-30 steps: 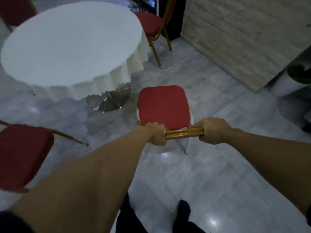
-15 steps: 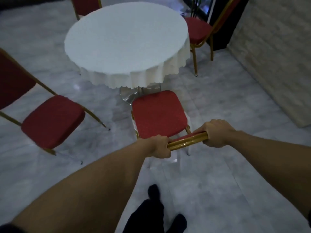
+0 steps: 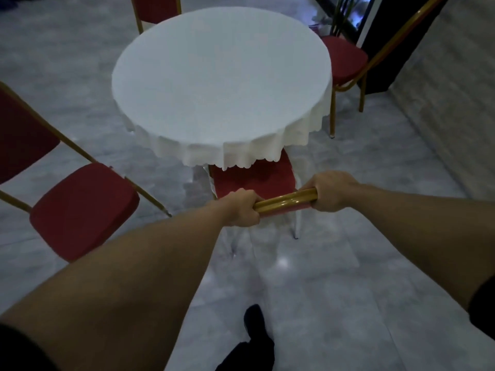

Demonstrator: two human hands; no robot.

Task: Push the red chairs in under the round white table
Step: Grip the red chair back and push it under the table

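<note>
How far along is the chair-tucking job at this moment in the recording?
Done: no chair looks fully tucked. In hand: the left hand and right hand grip the gold top rail of the near chair, its seat partly under the tablecloth. Left: the left chair and right chair stand clear; the far chair cannot be judged.

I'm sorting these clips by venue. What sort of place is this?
Probably a banquet hall or restaurant dining room. A round table wears a white scalloped tablecloth, red-cushioned chairs with gold metal frames ring it, and the floor is polished marble-look tile.
</note>
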